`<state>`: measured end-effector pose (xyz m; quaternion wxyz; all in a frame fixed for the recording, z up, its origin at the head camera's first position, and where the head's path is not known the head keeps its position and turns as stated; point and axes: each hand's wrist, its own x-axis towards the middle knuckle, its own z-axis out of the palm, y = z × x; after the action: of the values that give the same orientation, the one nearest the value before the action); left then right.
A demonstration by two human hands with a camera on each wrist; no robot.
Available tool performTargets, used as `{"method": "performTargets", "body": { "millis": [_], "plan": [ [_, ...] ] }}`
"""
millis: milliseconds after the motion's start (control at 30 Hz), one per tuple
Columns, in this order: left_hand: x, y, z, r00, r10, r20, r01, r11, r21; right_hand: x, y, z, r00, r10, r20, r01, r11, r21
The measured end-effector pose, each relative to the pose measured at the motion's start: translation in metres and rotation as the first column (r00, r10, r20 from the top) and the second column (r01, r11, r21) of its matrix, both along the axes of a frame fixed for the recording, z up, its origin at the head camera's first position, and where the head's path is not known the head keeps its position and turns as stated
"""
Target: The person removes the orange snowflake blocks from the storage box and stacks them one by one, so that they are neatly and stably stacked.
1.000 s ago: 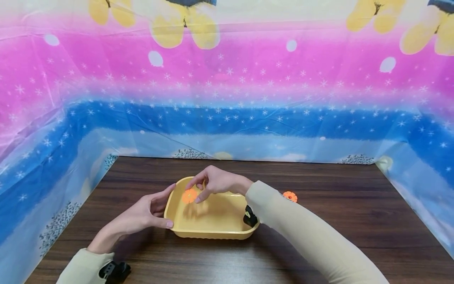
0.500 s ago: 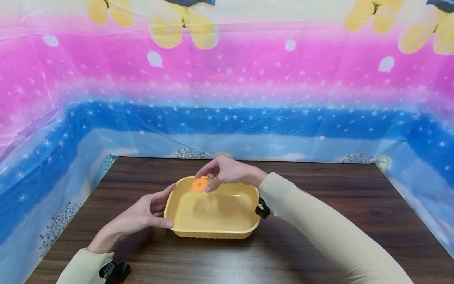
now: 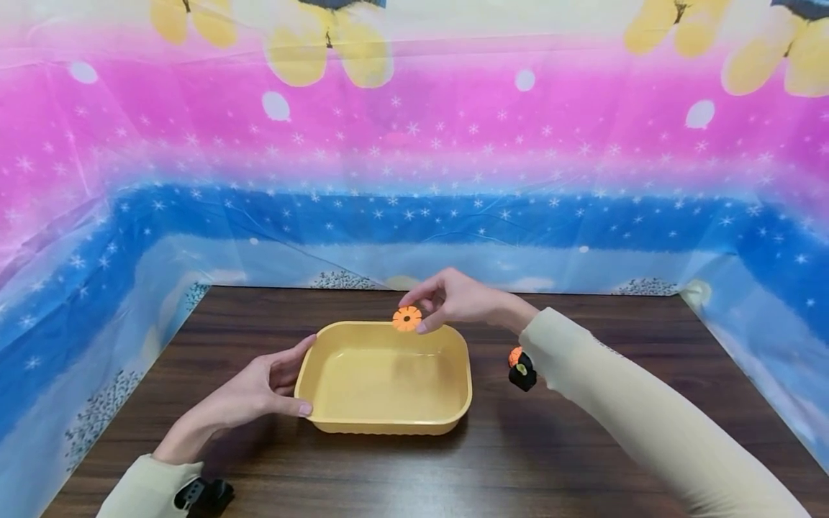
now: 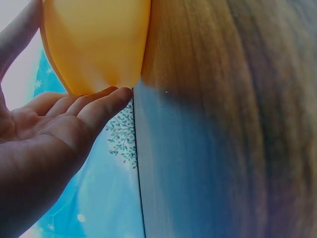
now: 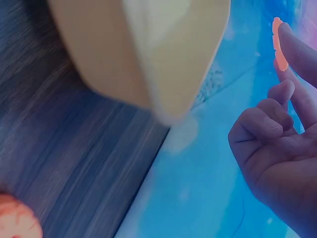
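My left hand (image 3: 259, 388) holds the left end of a yellow rectangular basin (image 3: 383, 426), thumb at the near corner and fingers at the far one. In the left wrist view, fingers (image 4: 101, 106) lie against the basin's end wall. Between thumb and index finger my right hand (image 3: 465, 296) pinches an orange flower-shaped disc (image 3: 399, 317) with notched edges and a dark centre. The disc overlaps the far rim in the head view. Edge-on, the same disc (image 5: 278, 42) appears in the right wrist view, the other fingers curled below it.
A second orange scalloped disc (image 3: 514, 355) lies on the dark wooden table (image 3: 615, 345) right of the basin, partly behind the black wrist camera (image 3: 522, 374). A colourful printed cloth (image 3: 414, 216) stands behind and along the table's sides.
My right hand has lifted the orange disc out of the basin's left part, moving right and away to the far rim. The left hand has kept its hold.
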<state>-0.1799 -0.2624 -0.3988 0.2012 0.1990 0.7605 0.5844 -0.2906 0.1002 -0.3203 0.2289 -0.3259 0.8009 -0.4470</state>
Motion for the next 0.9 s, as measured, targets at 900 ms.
{"method": "performTargets", "body": {
  "millis": [900],
  "plan": [
    [0.000,0.000,0.000,0.999,-0.020,0.025,0.019,1.000,0.023,-0.002,0.137,-0.062,0.970,-0.236,-0.063,0.240,0.969,0.058]
  ]
}}
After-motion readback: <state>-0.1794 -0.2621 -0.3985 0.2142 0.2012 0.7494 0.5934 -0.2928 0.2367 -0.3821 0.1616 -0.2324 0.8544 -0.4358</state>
